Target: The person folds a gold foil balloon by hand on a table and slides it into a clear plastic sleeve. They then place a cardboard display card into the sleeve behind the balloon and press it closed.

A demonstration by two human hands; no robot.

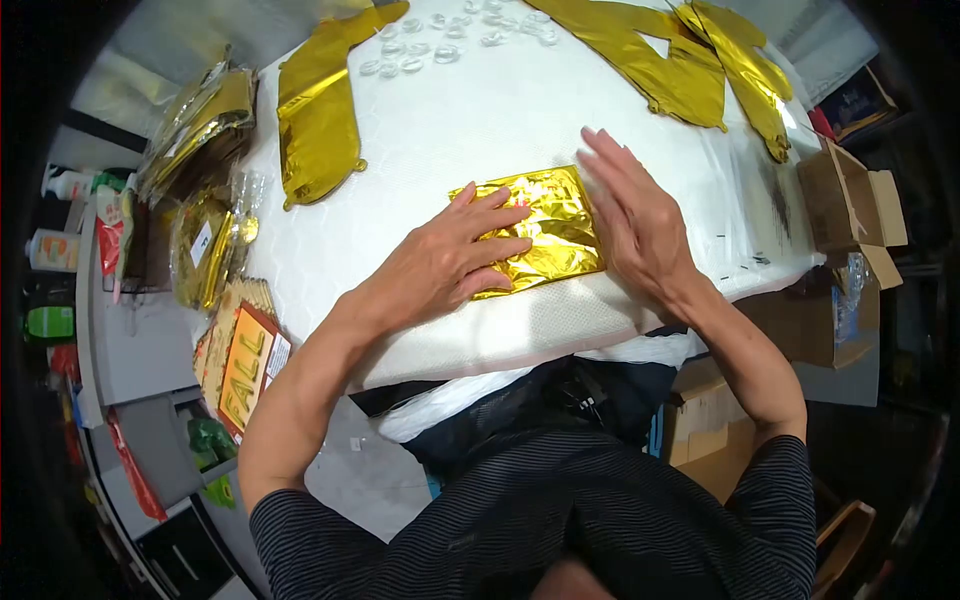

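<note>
Gold metallic foil, folded into a flat, roughly rectangular packet (562,232), lies near the front edge of the white-covered table (430,130), between the person's two hands. Left hand (448,250): palm down, fingers spread apart over the packet's left part, pressing flat, not pinching. Right hand (640,225): fingers extended, tilted on edge along the packet's right side, nothing clamped; can't tell if it touches the foil or sits just beside it.

Handling, judged by look: very light, thin, limp film; slick and springy, so folds likely creep apart once pressure lifts. Creases and maybe punctures easily; fingernails are a risk. Best hold: flat palm on top, or thumb under and fingers over a folded side, all layers together; a single-layer corner pinch would likely unfold it.

Around: flat gold foil balloon (318,125) at upper left, more gold foil shapes (672,75) at upper right, clear plastic pieces (410,65) scattered at the far side, "FALL" card (245,370) at lower left.
</note>
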